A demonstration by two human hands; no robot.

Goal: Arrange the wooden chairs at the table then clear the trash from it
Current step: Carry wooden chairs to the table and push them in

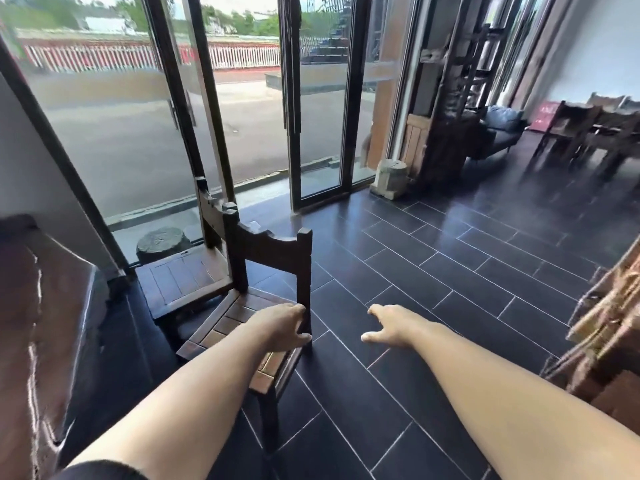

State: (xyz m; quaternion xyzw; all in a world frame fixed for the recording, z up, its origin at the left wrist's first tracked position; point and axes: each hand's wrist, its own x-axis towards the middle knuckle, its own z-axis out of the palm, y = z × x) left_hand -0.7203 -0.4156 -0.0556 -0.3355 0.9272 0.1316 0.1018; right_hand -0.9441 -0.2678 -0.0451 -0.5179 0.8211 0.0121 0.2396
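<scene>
A dark wooden chair (270, 251) with a slatted seat stands on the black tiled floor just ahead. My left hand (280, 325) grips the chair's right back post where it meets the seat. A second wooden chair (183, 275) stands close behind the first one, next to the glass wall. To the right of the first chair my right hand (389, 322) hovers over the floor, fingers spread, holding nothing. The thick dark wooden table (45, 306) fills the left edge of the view. No trash shows in view.
A glass wall with an open door (256, 133) runs across the back. A round stone (162, 242) sits by the glass, and a stone block (389, 178) by the door frame. Wooden shelves, a blue sofa (502, 128), another table with chairs (595, 129) stand far right.
</scene>
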